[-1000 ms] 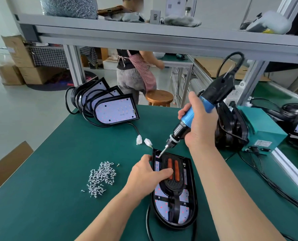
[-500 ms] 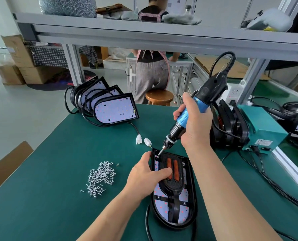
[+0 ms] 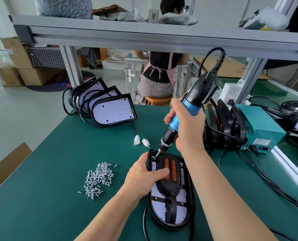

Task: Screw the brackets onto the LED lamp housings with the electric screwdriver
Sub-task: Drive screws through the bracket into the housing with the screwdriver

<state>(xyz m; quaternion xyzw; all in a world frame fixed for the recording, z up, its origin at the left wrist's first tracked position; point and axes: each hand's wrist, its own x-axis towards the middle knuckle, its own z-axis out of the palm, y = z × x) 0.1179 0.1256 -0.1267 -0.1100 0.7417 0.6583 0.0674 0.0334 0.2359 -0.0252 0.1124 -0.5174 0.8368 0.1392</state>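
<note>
Work surface: green bench mat (image 3: pixel 57 197).

LED lamp housing (image 3: pixel 159 211): lies flat on the mat, open face up, directly in front of the person. All positions below are given from this housing.

Bracket (image 3: pixel 170 187): black, with two orange slots, seated on the housing's far half.

Left hand (image 3: pixel 143 178): clamps the housing at its left edge. The fingers curl over the rim and the thumb lies across the bracket.

Right hand (image 3: pixel 188 129): above the housing's far end, fingers wrapped tight round the blue grip of the electric screwdriver (image 3: pixel 200 91). The tool is tilted, with its bit tip down at the housing's far left corner. Whether the tip sits on a screw cannot be told.

Loose screws (image 3: pixel 99 178): a pile on the mat to the left, well apart.

White connectors (image 3: pixel 141 142): two, just beyond the far left corner.

Further lamp housings (image 3: pixel 113 110): a leaning row, far left.

Teal box (image 3: pixel 259 124): far right.
</note>
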